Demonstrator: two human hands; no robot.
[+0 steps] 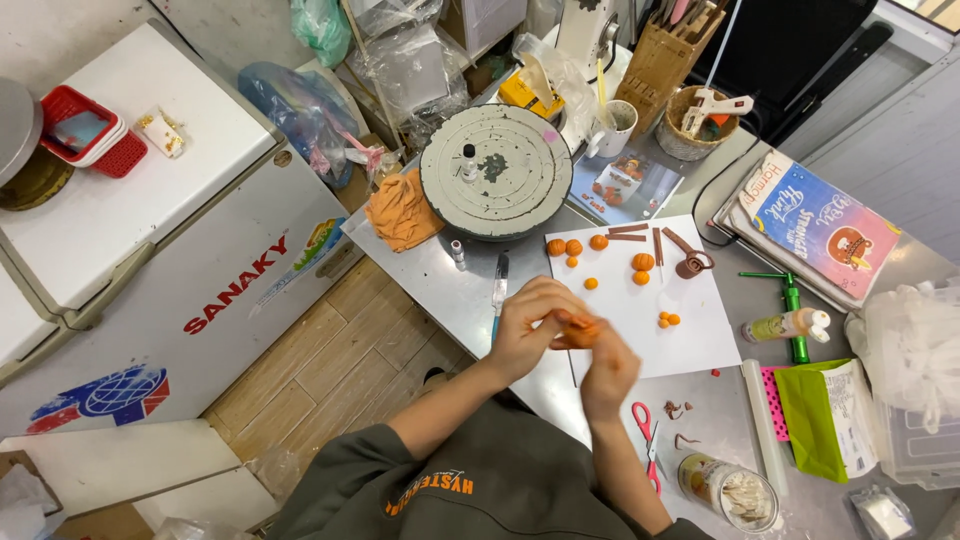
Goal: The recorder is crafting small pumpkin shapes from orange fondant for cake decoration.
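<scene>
My left hand [530, 325] and my right hand [608, 370] meet over the front edge of a white sheet [690, 330] on the metal table [450, 295]. Both pinch a small lump of orange clay [578, 331] between their fingers. On the sheet lie several small orange clay balls and pumpkin shapes [642, 262], brown clay strips [628, 230] and a brown coiled piece [692, 265]. A thin blue-handled tool [497, 295] lies just left of the sheet, close to my left hand.
A round grey turntable [496, 170] stands at the back with an orange cloth [402, 210] beside it. Red scissors [646, 435], a glass jar [730, 490], a small bottle [785, 325], green tools, books [820, 225], a knife block and a white chest freezer [150, 220] surround the work spot.
</scene>
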